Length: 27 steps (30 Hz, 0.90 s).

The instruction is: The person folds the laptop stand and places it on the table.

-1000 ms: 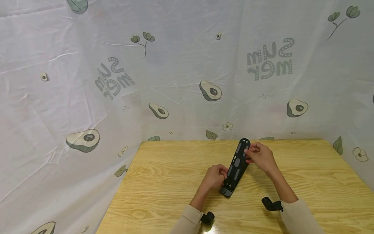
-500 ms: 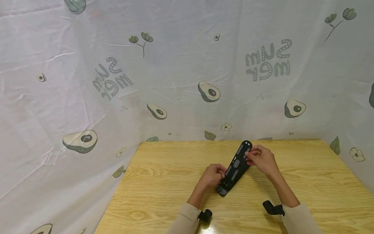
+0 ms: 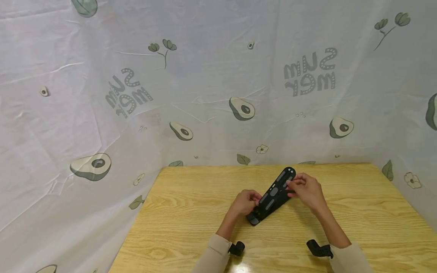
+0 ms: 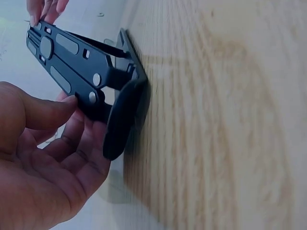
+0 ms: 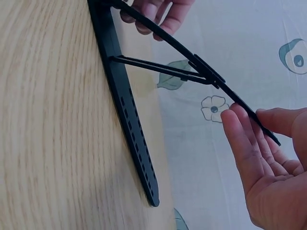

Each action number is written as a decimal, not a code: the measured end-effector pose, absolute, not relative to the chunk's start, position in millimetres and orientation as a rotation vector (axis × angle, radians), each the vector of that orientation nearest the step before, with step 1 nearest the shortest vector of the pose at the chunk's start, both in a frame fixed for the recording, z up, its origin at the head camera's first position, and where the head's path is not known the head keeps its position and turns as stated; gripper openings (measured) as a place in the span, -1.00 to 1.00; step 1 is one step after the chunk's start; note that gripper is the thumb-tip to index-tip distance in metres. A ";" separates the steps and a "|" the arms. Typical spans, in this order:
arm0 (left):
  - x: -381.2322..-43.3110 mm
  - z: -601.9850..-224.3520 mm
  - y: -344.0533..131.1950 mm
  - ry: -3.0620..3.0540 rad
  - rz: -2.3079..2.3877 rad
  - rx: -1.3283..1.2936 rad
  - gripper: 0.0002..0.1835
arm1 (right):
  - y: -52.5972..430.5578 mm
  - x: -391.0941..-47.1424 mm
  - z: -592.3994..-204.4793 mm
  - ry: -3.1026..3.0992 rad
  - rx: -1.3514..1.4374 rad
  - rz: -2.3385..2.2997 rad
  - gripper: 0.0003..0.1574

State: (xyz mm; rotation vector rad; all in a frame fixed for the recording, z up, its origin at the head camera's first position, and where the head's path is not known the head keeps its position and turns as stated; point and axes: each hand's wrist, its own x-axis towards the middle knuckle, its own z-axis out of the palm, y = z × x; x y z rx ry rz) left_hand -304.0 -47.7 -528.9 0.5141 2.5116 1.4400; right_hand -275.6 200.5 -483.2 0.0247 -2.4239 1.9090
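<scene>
A black folding laptop stand (image 3: 274, 192) with grey pads stands partly unfolded on the wooden table, lying slantwise between both hands. My left hand (image 3: 245, 203) holds its near, hinged end, the thumb on the plate's edge and the fingers beneath, beside a raised lip (image 4: 122, 120) in the left wrist view. At the far end, my right hand (image 3: 306, 189) pinches the raised top plate (image 5: 240, 101) between thumb and fingers. Seen by the right wrist camera, a thin strut (image 5: 153, 65) links that plate to the slotted base (image 5: 136, 143), which lies along the tabletop.
The light wooden table (image 3: 191, 227) reaches back to a pale curtain (image 3: 205, 76) printed with avocados and leaves, which also hangs along the left and right sides. A black camera mount sits on each wrist, the left (image 3: 237, 248) and right (image 3: 319, 248).
The stand has turned clockwise in the head view, its near end shifting left with my left hand. My right hand keeps its pinch on the far end. The head view has shifted slightly.
</scene>
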 end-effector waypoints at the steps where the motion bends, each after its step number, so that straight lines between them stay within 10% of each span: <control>1: -305.0 -528.9 -48.8 2.528 1.428 0.520 -0.81 | 199.8 -274.4 -483.3 -2.421 0.020 1.916 -0.57; 27: -333.1 -523.8 -56.8 2.527 1.300 0.645 -0.81 | 187.2 -254.3 -481.3 -2.360 -0.102 1.979 -0.53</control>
